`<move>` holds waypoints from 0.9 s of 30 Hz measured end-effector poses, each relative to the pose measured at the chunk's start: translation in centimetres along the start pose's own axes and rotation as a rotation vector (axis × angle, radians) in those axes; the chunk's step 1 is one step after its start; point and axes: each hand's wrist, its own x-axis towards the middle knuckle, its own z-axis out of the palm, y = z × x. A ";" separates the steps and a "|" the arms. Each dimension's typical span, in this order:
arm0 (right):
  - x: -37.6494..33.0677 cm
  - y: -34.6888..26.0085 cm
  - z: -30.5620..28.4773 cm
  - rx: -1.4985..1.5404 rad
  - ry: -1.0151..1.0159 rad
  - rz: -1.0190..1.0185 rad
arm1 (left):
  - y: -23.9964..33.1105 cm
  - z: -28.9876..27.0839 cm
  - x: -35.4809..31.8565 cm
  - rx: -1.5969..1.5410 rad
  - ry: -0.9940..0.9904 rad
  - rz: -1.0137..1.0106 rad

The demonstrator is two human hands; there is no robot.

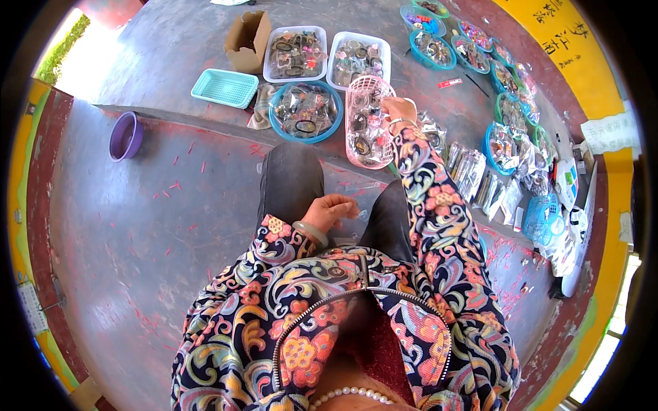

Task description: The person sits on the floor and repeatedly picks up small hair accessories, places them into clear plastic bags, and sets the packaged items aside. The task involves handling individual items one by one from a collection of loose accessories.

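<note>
My right hand (399, 109) is at the far right side of the pink, oblong lattice plastic basket (353, 152), fingers drawn narrow; whether they pinch a packet or only the rim, I can't tell from above. The basket, holding clear plastic packets (363, 122) with dark contents, stands by the edge of the grey raised concrete ledge (161, 82), in front of my knees. Its near end may overhang (my view bends there), so a downward press or a knock from my knee could tip it. Slick packets could also slide into the round, blue-rimmed plastic tub (337, 125) close beside it and get mixed. My left hand (329, 211) hangs loosely curled above my lap, visibly holding nothing, too far back to steady the basket.
</note>
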 end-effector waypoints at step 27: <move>0.0 19.8 -9.1 -1.076 -0.341 0.039 | -0.7 0.6 1.0 0.129 -0.026 -0.055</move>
